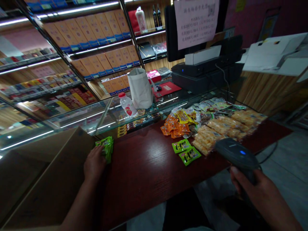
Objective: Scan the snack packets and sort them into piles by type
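In my right hand (260, 189) is a dark handheld barcode scanner (237, 154) with a blue light on top; my fingers are wrapped round its handle. My left hand (95, 163) grips a small stack of green snack packets (108, 146) at the left of the dark red tabletop (141, 170), right beside an open cardboard box (53, 179). Its fingertips are partly hidden. Two more green packets (186, 150) lie flat near the middle, in front of a pile of orange packets (175, 125). Clear bags of pale yellow snacks (223, 126) lie just beyond the scanner.
Behind the table runs a glass display counter (103, 115) bearing a red-capped bottle (127, 104), a white paper bag (141, 89) and a red folder (167, 88). A black register (204, 73) and a screen (172, 35) stand at back right. Stocked shelves (96, 45) line the wall.
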Demonstrator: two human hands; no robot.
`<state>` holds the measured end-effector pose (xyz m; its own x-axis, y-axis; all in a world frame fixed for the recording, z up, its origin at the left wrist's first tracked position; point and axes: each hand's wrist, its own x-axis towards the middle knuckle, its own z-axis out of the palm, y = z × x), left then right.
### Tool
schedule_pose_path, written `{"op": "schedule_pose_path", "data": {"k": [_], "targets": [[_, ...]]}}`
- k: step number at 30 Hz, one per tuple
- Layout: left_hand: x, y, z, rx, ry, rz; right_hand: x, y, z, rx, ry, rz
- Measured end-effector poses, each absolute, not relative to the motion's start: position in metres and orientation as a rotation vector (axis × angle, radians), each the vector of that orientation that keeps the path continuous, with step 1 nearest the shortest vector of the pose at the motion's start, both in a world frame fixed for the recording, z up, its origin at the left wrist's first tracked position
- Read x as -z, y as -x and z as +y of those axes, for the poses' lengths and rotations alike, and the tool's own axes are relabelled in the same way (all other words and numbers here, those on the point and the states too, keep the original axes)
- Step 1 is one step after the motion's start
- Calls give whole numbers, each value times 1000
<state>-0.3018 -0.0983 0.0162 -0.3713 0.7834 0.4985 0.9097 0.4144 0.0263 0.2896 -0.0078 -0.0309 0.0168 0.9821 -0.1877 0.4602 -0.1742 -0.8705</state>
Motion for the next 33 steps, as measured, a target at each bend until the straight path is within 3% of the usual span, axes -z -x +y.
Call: {"op": "schedule_pose_path", "data": {"k": [8,14,21,29,33], "targets": [[-29,182,-15,710,1886,-1996,-4,-266,-12,-995,1476,-1332],[-1,76,31,807,2518,-1940,-11,-265,-16,-992,1460,-1292],[27,54,51,871,2540,-2091,-13,-263,-18,-980,1465,-1237],[22,64,48,1403,2407,-2410,-10,-240,-12,-1071,1436,-1237],[16,57,44,1963,2278,-2550,-9,-224,-10,-1118,1421,-1243]]}}
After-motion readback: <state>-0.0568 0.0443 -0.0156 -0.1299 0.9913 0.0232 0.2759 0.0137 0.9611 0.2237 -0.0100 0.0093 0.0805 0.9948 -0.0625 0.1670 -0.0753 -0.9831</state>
